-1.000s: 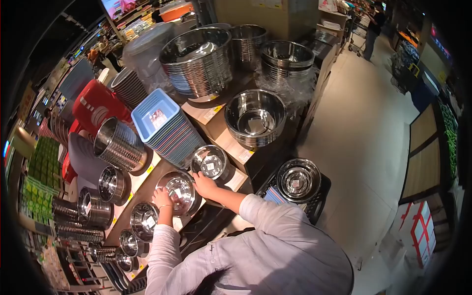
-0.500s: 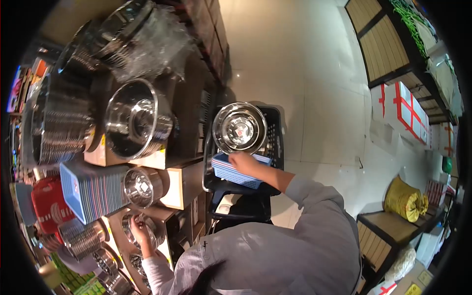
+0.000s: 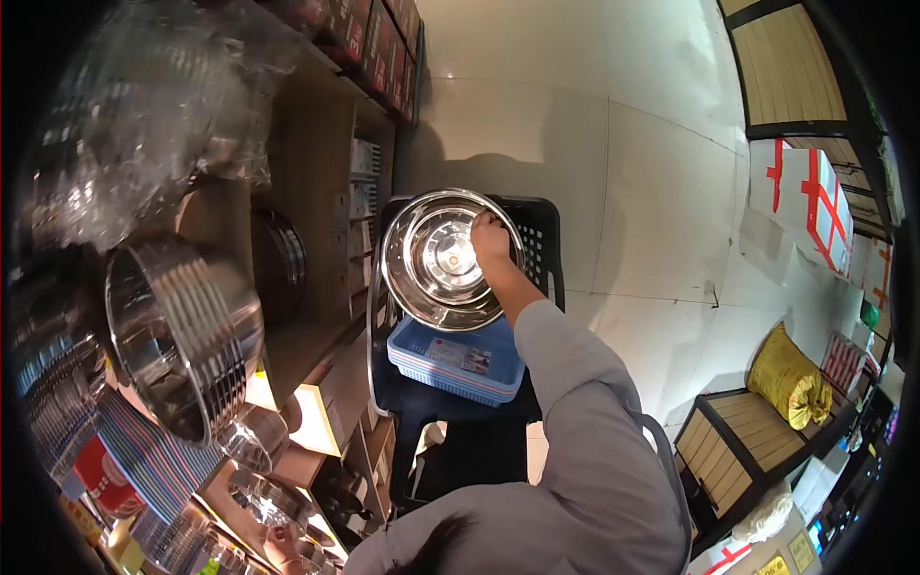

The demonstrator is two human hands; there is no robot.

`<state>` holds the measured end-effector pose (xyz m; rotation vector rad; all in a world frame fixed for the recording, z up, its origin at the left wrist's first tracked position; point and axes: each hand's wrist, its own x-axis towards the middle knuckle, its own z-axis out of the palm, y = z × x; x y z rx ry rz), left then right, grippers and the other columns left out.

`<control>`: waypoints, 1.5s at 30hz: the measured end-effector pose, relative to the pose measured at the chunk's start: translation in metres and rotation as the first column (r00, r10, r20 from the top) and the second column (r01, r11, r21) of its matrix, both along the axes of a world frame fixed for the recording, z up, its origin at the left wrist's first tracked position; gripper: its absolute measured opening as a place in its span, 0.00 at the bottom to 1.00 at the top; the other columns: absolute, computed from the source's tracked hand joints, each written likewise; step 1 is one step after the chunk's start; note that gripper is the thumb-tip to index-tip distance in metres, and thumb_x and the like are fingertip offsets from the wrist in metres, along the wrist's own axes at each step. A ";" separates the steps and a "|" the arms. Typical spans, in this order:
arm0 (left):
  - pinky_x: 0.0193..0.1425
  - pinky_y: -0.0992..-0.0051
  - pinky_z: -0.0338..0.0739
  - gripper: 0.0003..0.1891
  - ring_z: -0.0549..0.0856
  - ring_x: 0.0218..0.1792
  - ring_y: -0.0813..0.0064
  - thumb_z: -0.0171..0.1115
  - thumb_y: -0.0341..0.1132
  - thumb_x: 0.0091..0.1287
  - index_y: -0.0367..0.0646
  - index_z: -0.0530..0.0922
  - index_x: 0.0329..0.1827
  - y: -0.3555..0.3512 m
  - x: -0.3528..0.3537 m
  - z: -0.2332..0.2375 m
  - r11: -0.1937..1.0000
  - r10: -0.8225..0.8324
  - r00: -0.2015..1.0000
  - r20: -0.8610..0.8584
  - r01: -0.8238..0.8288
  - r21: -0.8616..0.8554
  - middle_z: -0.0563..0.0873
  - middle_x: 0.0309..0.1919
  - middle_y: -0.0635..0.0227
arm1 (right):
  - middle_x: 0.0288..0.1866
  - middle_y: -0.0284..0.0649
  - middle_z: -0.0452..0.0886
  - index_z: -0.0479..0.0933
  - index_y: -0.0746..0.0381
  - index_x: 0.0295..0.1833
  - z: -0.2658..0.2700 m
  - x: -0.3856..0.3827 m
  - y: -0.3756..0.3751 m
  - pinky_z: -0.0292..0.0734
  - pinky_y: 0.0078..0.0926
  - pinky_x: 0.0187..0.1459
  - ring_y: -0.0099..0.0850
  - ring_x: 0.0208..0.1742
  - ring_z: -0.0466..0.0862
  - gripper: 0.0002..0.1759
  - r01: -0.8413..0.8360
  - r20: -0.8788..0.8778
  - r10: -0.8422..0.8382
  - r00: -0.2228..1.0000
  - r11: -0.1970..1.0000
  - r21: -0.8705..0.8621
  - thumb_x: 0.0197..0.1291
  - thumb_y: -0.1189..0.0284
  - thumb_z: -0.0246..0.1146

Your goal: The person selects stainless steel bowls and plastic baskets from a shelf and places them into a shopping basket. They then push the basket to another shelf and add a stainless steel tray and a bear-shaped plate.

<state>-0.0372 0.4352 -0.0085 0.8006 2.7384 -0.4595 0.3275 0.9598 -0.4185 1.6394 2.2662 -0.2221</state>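
Note:
Several shiny steel bowls (image 3: 431, 287) sit nested at the far end of a black basket cart (image 3: 544, 216). My right hand (image 3: 491, 237) is closed on the inner bowl's right side, its fingertips partly hidden. Blue plastic baskets (image 3: 450, 369), stacked with a label inside the top one, lie in the cart just below the bowls. At the lower left, my left hand (image 3: 281, 548) is by a steel bowl (image 3: 268, 498) on the shelf; its fingers are small and unclear.
Large steel basins (image 3: 172, 335), plastic-wrapped metalware (image 3: 163, 125) and a stack of colored baskets (image 3: 158, 455) line the left shelves. Red boxes (image 3: 374, 48) stand at the upper left. On the right are a white box with red tape (image 3: 815, 206) and a yellow sack (image 3: 786, 379).
My right hand has moved up from the blue baskets' upper edge to the steel bowls. The view has shifted, and the left shelf and my left hand now appear lower.

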 end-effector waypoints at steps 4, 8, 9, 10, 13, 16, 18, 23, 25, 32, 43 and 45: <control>0.24 0.70 0.73 0.09 0.79 0.17 0.63 0.58 0.37 0.59 0.39 0.75 0.31 0.078 0.031 0.009 0.997 -0.039 0.998 -0.045 0.036 -0.062 0.79 0.17 0.60 | 0.27 0.40 0.76 0.72 0.68 0.42 -0.020 0.004 -0.005 0.74 0.20 0.23 0.30 0.29 0.78 0.15 -0.080 0.072 0.064 0.995 0.964 0.254 0.47 0.73 0.56; 0.27 0.65 0.72 0.07 0.79 0.23 0.54 0.55 0.33 0.59 0.39 0.75 0.30 0.228 0.107 -0.057 0.883 -0.401 0.898 0.182 0.326 0.339 0.79 0.22 0.54 | 0.28 0.40 0.74 0.71 0.66 0.42 -0.029 0.004 -0.007 0.70 0.18 0.17 0.26 0.25 0.75 0.15 -0.132 0.129 0.088 0.988 0.912 0.388 0.46 0.73 0.55; 0.25 0.65 0.71 0.07 0.78 0.21 0.55 0.56 0.34 0.59 0.39 0.76 0.30 0.264 0.125 -0.084 0.862 -0.460 0.836 0.299 0.340 0.376 0.78 0.20 0.55 | 0.27 0.40 0.73 0.70 0.66 0.42 -0.029 0.003 -0.007 0.69 0.18 0.16 0.26 0.24 0.75 0.15 -0.123 0.140 0.072 0.988 0.909 0.397 0.46 0.73 0.55; 0.25 0.65 0.71 0.08 0.78 0.20 0.56 0.57 0.36 0.59 0.40 0.76 0.29 0.304 0.142 -0.111 0.876 -0.478 0.756 0.447 0.374 0.304 0.78 0.19 0.56 | 0.27 0.39 0.73 0.70 0.66 0.42 -0.030 0.002 -0.008 0.69 0.16 0.17 0.25 0.24 0.75 0.15 -0.115 0.152 0.057 0.987 0.907 0.405 0.46 0.73 0.55; 0.31 0.62 0.73 0.09 0.80 0.28 0.57 0.55 0.40 0.61 0.43 0.76 0.34 0.402 0.186 -0.220 0.770 -0.638 0.549 0.539 0.467 0.435 0.80 0.24 0.58 | 0.26 0.38 0.72 0.69 0.66 0.41 -0.025 0.000 -0.006 0.70 0.15 0.17 0.24 0.23 0.75 0.14 -0.103 0.162 0.042 0.986 0.917 0.384 0.46 0.73 0.55; 0.40 0.64 0.74 0.12 0.80 0.35 0.55 0.55 0.35 0.59 0.37 0.72 0.42 0.422 0.183 -0.343 0.856 -0.494 0.585 0.643 0.459 0.239 0.80 0.35 0.51 | 0.26 0.39 0.72 0.68 0.66 0.40 -0.021 0.001 -0.007 0.73 0.16 0.19 0.26 0.23 0.76 0.12 -0.011 0.064 -0.010 0.998 0.949 0.315 0.48 0.74 0.55; 0.42 0.64 0.74 0.15 0.80 0.38 0.55 0.55 0.36 0.58 0.37 0.71 0.45 0.424 0.198 -0.356 0.852 -0.468 0.621 0.629 0.506 0.136 0.79 0.38 0.50 | 0.27 0.40 0.72 0.67 0.64 0.38 -0.009 0.004 -0.007 0.77 0.18 0.22 0.28 0.25 0.78 0.10 0.084 -0.083 -0.064 0.994 0.960 0.267 0.48 0.76 0.57; 0.53 0.59 0.69 0.29 0.75 0.48 0.53 0.58 0.41 0.55 0.46 0.63 0.60 0.426 0.217 -0.384 0.786 -0.501 0.699 0.510 0.614 -0.069 0.73 0.47 0.52 | 0.28 0.43 0.73 0.68 0.65 0.39 -0.008 0.008 -0.010 0.76 0.19 0.24 0.32 0.28 0.78 0.13 0.107 -0.145 -0.079 0.986 0.974 0.198 0.45 0.76 0.58; 0.56 0.58 0.65 0.31 0.69 0.54 0.55 0.59 0.43 0.54 0.51 0.61 0.62 0.418 0.212 -0.400 0.817 -0.441 0.705 0.555 0.572 -0.078 0.68 0.53 0.53 | 0.28 0.44 0.73 0.67 0.66 0.39 -0.001 0.010 -0.009 0.77 0.20 0.24 0.32 0.26 0.79 0.12 0.107 -0.223 -0.062 0.973 0.975 0.195 0.46 0.76 0.58; 0.66 0.62 0.50 0.28 0.59 0.63 0.62 0.53 0.50 0.58 0.52 0.64 0.61 0.408 0.207 -0.391 0.540 -0.715 0.551 0.431 0.826 -0.161 0.64 0.61 0.63 | 0.33 0.52 0.74 0.61 0.67 0.46 0.034 0.005 -0.016 0.78 0.28 0.24 0.42 0.26 0.81 0.14 0.266 -0.333 -0.291 0.897 0.956 -0.119 0.53 0.79 0.51; 0.68 0.63 0.47 0.30 0.58 0.66 0.72 0.46 0.53 0.62 0.50 0.58 0.65 0.409 0.205 -0.339 0.716 -0.610 0.679 0.408 0.693 -0.084 0.62 0.63 0.66 | 0.36 0.58 0.75 0.59 0.66 0.48 0.112 0.026 -0.020 0.72 0.44 0.40 0.53 0.41 0.77 0.20 0.299 -0.625 -0.511 0.590 0.857 -0.419 0.54 0.72 0.58; 0.67 0.62 0.50 0.31 0.62 0.64 0.69 0.47 0.53 0.62 0.51 0.55 0.67 0.408 0.205 -0.324 0.723 -0.628 0.679 0.379 0.690 -0.040 0.66 0.62 0.66 | 0.35 0.60 0.76 0.59 0.66 0.47 0.123 0.036 -0.026 0.70 0.46 0.39 0.54 0.39 0.77 0.19 0.356 -0.580 -0.569 0.583 0.820 -0.448 0.53 0.76 0.58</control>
